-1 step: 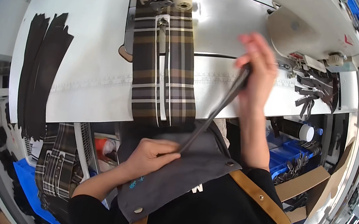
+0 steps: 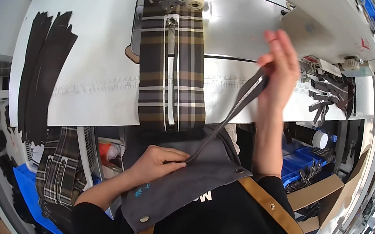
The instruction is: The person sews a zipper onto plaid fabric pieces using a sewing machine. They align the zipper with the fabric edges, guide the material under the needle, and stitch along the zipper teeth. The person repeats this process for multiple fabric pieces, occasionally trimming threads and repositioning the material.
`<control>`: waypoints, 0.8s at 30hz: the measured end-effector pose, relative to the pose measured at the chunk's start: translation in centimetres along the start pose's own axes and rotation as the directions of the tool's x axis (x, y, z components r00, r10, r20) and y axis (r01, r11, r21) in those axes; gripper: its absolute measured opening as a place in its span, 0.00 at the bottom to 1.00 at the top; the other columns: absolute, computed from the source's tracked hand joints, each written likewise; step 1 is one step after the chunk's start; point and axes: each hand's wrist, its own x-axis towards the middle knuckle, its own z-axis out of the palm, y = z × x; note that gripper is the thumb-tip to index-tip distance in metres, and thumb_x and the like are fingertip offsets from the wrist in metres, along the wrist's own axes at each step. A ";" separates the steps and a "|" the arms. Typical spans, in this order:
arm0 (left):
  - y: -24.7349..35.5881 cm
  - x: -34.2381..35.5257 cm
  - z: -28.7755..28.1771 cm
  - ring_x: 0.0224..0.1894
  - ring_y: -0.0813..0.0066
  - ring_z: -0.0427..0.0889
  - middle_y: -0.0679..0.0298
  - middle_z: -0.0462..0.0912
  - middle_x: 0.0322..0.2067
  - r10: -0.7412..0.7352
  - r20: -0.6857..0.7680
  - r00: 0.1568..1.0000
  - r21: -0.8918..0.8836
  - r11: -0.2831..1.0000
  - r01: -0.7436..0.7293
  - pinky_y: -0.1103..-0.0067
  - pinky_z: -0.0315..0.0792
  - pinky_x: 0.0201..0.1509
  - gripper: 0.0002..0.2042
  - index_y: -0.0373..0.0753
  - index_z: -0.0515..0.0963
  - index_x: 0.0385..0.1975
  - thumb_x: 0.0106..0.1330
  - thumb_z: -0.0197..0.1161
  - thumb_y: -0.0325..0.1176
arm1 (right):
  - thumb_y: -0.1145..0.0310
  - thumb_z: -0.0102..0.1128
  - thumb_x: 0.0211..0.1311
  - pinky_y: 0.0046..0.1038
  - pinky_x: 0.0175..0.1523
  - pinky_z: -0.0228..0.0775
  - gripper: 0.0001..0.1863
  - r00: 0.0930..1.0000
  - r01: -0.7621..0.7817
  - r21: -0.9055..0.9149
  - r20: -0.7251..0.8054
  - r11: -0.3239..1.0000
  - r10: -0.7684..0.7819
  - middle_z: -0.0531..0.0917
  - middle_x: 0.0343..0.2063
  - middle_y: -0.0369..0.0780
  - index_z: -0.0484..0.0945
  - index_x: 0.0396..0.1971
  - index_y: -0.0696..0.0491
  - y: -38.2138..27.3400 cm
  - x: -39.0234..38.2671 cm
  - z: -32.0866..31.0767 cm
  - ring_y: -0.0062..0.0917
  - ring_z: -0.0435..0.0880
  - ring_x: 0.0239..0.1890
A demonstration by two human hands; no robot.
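Right hand (image 2: pixel 278 75) forward with dark strip (image 2: pixel 244 94)

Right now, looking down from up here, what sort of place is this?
It looks like a sewing workshop: there is a big, pale, rounded sewing machine, a long brown-and-grey plaid fabric panel reaching under it, and long dark strips, apparently cloth, on the flat white table.

Low on my right I see a dark bottle (image 2: pixel 304 133) with a white cap (image 2: pixel 320 139), a blue tray (image 2: pixel 294 158) just beside it and a cardboard box (image 2: pixel 316 190) nearer me. Down on my left is a blue bin (image 2: pixel 26 180).
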 end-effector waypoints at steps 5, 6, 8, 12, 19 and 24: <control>1.0 -0.4 -1.5 0.40 0.81 0.81 0.58 0.84 0.37 -0.203 0.113 0.973 -0.256 0.940 0.226 0.87 0.72 0.46 0.09 0.33 0.81 0.40 0.61 0.62 0.26 | 0.69 0.56 0.63 0.21 0.30 0.73 0.11 0.898 0.276 -0.196 0.402 0.941 -0.180 0.84 0.31 0.43 0.80 0.39 0.61 -2.0 -1.5 -0.3 0.20 0.82 0.24; 2.3 -0.3 -1.7 0.39 0.83 0.80 0.60 0.84 0.36 -0.180 0.076 0.981 -0.311 0.930 0.195 0.87 0.72 0.45 0.09 0.33 0.81 0.40 0.61 0.62 0.26 | 0.68 0.56 0.63 0.22 0.31 0.74 0.12 0.827 0.405 -0.354 0.534 0.843 -0.173 0.84 0.29 0.43 0.80 0.37 0.61 -2.8 -3.0 -0.8 0.20 0.82 0.25; 4.6 0.2 -1.4 0.38 0.86 0.79 0.62 0.84 0.35 -0.120 -0.015 0.993 -0.416 0.903 0.103 0.88 0.71 0.43 0.09 0.34 0.81 0.41 0.62 0.62 0.27 | 0.63 0.56 0.63 0.26 0.36 0.74 0.15 0.420 -0.131 -0.356 0.826 0.925 0.377 0.84 0.25 0.40 0.81 0.32 0.62 -4.8 -4.7 -3.8 0.23 0.83 0.28; 6.2 2.1 -1.3 0.32 0.86 0.78 0.63 0.83 0.29 0.049 -0.005 0.999 -0.182 0.982 -0.049 0.85 0.70 0.36 0.10 0.32 0.80 0.39 0.61 0.63 0.29 | 0.55 0.54 0.64 0.29 0.48 0.72 0.24 0.356 -0.326 -0.281 0.848 0.903 0.392 0.81 0.43 0.46 0.70 0.51 0.58 -0.6 -9.4 -3.6 0.31 0.81 0.44; 0.3 2.2 0.2 0.27 0.81 0.77 0.59 0.80 0.27 0.086 -0.026 0.996 0.083 0.993 -0.083 0.83 0.70 0.32 0.09 0.31 0.79 0.37 0.62 0.61 0.31 | 0.60 0.36 0.73 0.24 0.29 0.72 0.17 0.877 -0.436 0.432 0.402 0.790 0.264 0.72 0.13 0.34 0.72 0.38 0.57 -0.6 -6.0 -2.5 0.23 0.77 0.19; 1.8 2.5 -0.1 0.32 0.83 0.78 0.63 0.80 0.31 0.173 -0.029 0.985 -0.014 0.985 -0.173 0.83 0.70 0.36 0.11 0.33 0.77 0.41 0.65 0.58 0.33 | 0.57 0.41 0.71 0.28 0.39 0.72 0.20 0.643 -0.490 -0.005 0.673 0.872 0.365 0.82 0.29 0.43 0.73 0.44 0.60 -0.5 -9.1 0.7 0.28 0.82 0.36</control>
